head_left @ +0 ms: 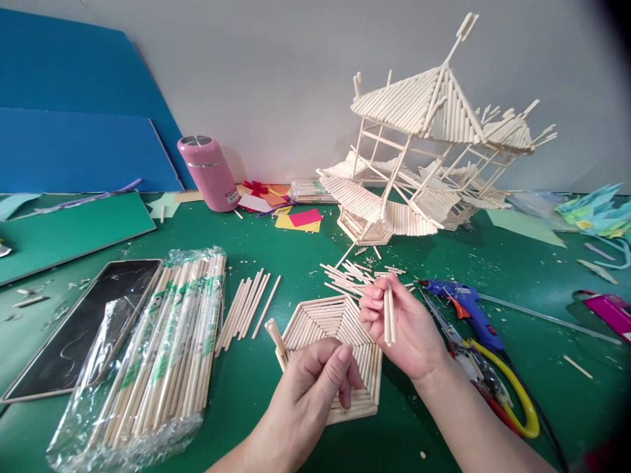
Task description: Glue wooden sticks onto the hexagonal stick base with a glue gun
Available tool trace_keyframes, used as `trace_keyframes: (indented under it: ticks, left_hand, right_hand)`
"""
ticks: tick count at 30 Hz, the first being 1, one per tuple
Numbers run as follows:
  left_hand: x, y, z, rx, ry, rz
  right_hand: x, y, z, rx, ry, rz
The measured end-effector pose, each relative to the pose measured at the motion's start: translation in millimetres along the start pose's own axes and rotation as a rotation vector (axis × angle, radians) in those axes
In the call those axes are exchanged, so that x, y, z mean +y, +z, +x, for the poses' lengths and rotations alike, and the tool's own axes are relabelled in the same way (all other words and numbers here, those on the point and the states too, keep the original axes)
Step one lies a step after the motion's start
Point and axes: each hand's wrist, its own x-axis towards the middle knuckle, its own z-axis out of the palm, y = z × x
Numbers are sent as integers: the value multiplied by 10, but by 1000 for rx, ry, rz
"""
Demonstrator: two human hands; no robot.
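Observation:
In the head view, my right hand point(401, 328) is closed around a pair of short wooden sticks point(389, 318), held upright side by side with their ends toward me. My left hand point(318, 378) hovers over or rests on a hexagonal stick panel point(340, 415); its thumb presses against curled fingers, and I cannot make out anything between them. The panel lies flat, its sticks laid in rings around the centre. A short bundle of sticks point(277, 338) stands up at its left corner, partly behind my left hand. Loose cut sticks point(348, 279) lie just beyond the panel.
A stick pavilion model point(404, 157) stands at the back right. To the right are a blue glue gun point(463, 309) and yellow-handled pliers point(527, 407). On the left lie bagged sticks point(162, 355), a dark tablet point(83, 328) and a row of sticks point(246, 305). A pink flask point(210, 174) stands behind.

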Motion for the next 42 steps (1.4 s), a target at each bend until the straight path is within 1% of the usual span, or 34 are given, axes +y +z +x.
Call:
trace_keyframes:
  ticks: [2, 3, 5, 7, 9, 10, 12, 15, 18, 20, 27, 35, 42]
  left_hand:
    - [-19, -5, -4, 15, 10, -30]
    - [-33, -9, -2, 29, 23, -43]
    - [-56, -21, 8, 65, 69, -27]
    - [-65, -36, 23, 100, 132, 53]
    - [-59, -48, 37, 98, 182, 144]
    - [-52, -51, 40, 89, 198, 174]
    - [-41, -51, 42, 70, 218, 204]
    - [-37, -46, 38, 78, 244, 221]
    - [-38, -52, 40, 90, 306, 224]
    - [-37, -61, 46, 84, 350, 206]
    - [-44, -70, 44, 62, 353, 147]
    - [-56, -62, 36, 73, 371, 174]
    - [-18, -50, 26, 73, 362, 191]
  right_hand:
    - [24, -8, -14, 8, -69, -113]
    - [41, -6, -36, 3, -147, -223]
    - [79, 9, -106, -50, -365, -551]
    - [110, 39, -195, -165, -579, -927]
    - [129, 72, -274, -300, -709, -1206]
    - [133, 85, -304, -357, -751, -1294]
    - [137, 101, -340, -434, -814, -1395]
    - [139, 105, -353, -467, -891, -1471]
    - [141, 108, -352, -483, -972, -1524]
    - [140, 114, -355, -496, -1002, -1549]
    - [143, 120, -355, -493, -975, -1599]
    - [139, 108, -369, -512, -987, -1609]
    - [134, 87, -375, -528, -985, -1601]
